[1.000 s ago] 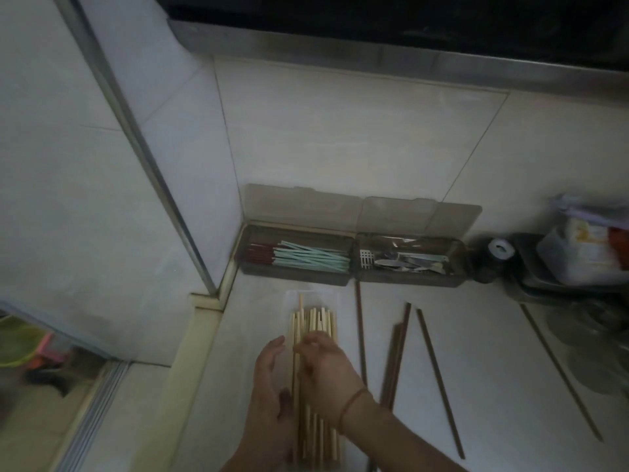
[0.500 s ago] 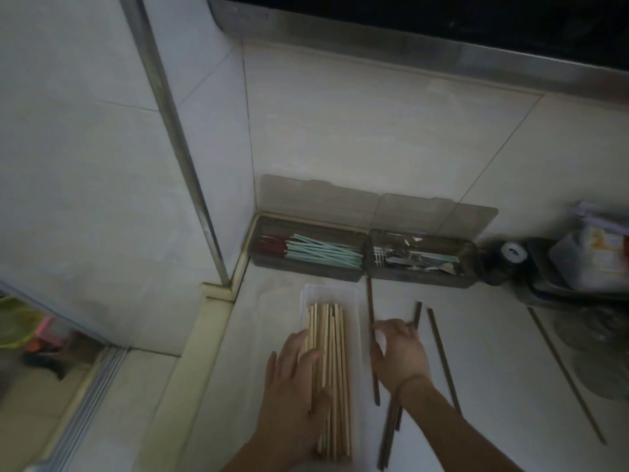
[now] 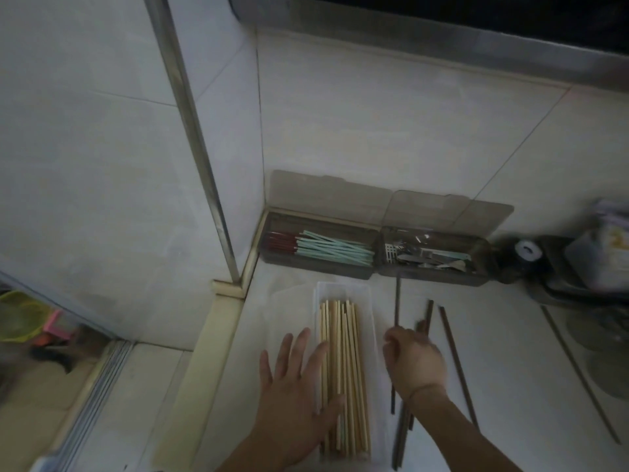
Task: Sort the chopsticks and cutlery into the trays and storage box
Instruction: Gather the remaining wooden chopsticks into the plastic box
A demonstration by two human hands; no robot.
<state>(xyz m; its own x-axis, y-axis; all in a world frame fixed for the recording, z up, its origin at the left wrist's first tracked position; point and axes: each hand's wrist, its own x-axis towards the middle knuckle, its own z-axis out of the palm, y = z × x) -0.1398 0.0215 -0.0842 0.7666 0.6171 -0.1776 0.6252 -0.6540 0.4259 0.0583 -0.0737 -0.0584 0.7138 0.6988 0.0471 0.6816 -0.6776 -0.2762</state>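
A clear tray (image 3: pixel 342 288) on the counter holds several light bamboo chopsticks (image 3: pixel 343 362). My left hand (image 3: pixel 299 379) lies flat with spread fingers on the tray's left edge and on the bamboo sticks. My right hand (image 3: pixel 413 364) curls over dark wooden chopsticks to the tray's right, fingers around one dark chopstick (image 3: pixel 397 301) that points toward the wall. More dark chopsticks (image 3: pixel 454 356) lie loose to the right. Against the wall, a storage box (image 3: pixel 316 267) holds mint and red chopsticks (image 3: pixel 326 248); a second box (image 3: pixel 439 277) beside it holds metal cutlery (image 3: pixel 432 258).
Both boxes' lids lean open against the tiled wall. At the far right stand a dark holder with a tape roll (image 3: pixel 527 251), a white packet (image 3: pixel 602 250) and a round glass lid (image 3: pixel 602 342). One long dark chopstick (image 3: pixel 578 373) lies by the lid. The counter's left edge (image 3: pixel 218 335) drops away.
My right hand left the bamboo sticks, moved right and closed on the dark chopsticks. My left hand slid up and flattened on the bamboo sticks and tray edge. The camera shifted left.
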